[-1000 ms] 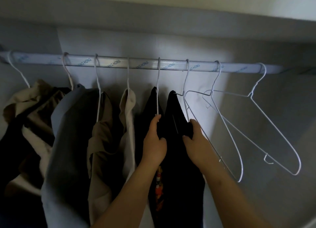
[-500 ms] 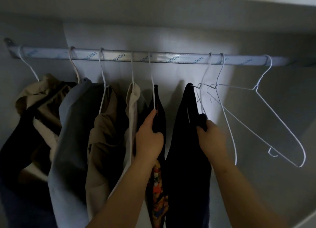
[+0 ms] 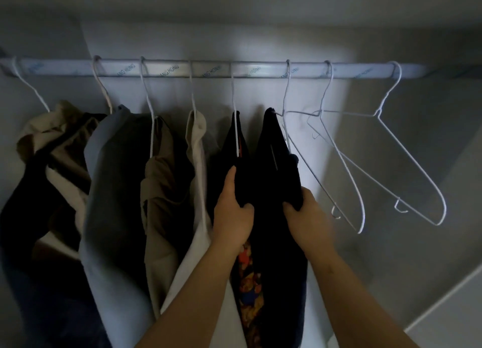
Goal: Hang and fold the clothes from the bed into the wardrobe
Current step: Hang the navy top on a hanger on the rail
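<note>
As left hand (image 3: pixel 232 217) grips patterned garment (image 3: pixel 247 282), right hand (image 3: pixel 307 217) grips adjacent dark garment (image 3: pixel 271 152).

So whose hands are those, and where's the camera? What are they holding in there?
There is no machine here, just a person. The camera sits on their head, looking forward and down into a wardrobe. A rail runs across, hung with clothes. The left hand and the right hand each grip the dark clothes in the middle. Beige and grey clothes hang to the left. Two empty wire hangers hang on the right.
</note>
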{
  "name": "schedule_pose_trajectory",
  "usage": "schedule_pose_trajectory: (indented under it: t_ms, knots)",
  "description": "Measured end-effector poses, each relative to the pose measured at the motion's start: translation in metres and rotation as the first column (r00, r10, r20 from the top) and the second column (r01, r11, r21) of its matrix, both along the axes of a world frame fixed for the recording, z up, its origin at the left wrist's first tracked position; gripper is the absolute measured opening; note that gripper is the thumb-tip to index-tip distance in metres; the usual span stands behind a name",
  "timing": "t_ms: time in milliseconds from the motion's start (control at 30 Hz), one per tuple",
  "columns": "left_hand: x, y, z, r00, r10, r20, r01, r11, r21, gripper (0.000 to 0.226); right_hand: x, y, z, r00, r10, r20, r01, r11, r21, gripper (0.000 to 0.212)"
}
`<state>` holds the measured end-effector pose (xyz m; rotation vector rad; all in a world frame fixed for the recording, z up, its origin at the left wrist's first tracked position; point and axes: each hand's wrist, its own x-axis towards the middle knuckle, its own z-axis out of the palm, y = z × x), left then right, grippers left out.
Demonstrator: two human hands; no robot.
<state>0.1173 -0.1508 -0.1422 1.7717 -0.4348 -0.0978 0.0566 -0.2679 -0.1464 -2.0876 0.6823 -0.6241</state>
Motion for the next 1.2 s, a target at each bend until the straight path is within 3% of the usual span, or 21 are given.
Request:
schedule_pose_trajectory:
  t_ms: [167,300,467,567,767,933,1067,1200]
  knots:
    - [-0.048,0.013,-0.036,0.999,0.038,-0.022,-0.039,0.998,-0.039,0.067,-0.045,0.017,-0.038,0.997,0.071,-0.027,-0.067,0.992,0.105,0.031]
    - [-0.096,0.026,-0.068,0.980,0.085,-0.180,-0.101,0.992,-0.079,0.045,-0.100,0.030,-0.070,0.997,0.080,0.017,-0.082,0.987,0.139,0.027]
    - [-0.177,0.042,-0.115,0.917,0.088,-0.389,-0.057,0.994,0.089,0.027,-0.180,0.048,-0.122,0.988,0.027,-0.152,0.015,0.964,0.267,0.027]
    - [-0.221,0.053,-0.139,0.837,0.021,-0.547,0.065,0.989,0.136,0.022,-0.235,0.069,-0.150,0.957,0.012,-0.288,0.105,0.916,0.386,0.046]
    - [-0.284,0.069,-0.163,0.756,-0.152,-0.637,0.367,0.904,0.220,0.023,-0.332,0.098,-0.181,0.897,-0.132,-0.421,0.329,0.836,0.440,0.042]
    - [-0.320,0.087,-0.165,0.730,-0.275,-0.626,0.526,0.810,0.258,0.022,-0.393,0.138,-0.190,0.832,-0.385,-0.400,0.549,0.670,0.499,0.029]
    - [-0.375,0.126,-0.172,0.654,-0.405,-0.639,0.673,0.697,0.248,0.019,-0.451,0.206,-0.195,0.746,-0.518,-0.418,0.665,0.548,0.507,0.030]
    - [-0.431,0.158,-0.186,0.558,-0.515,-0.651,0.803,0.531,0.269,0.019,-0.508,0.267,-0.202,0.622,-0.637,-0.456,0.763,0.360,0.538,0.029]
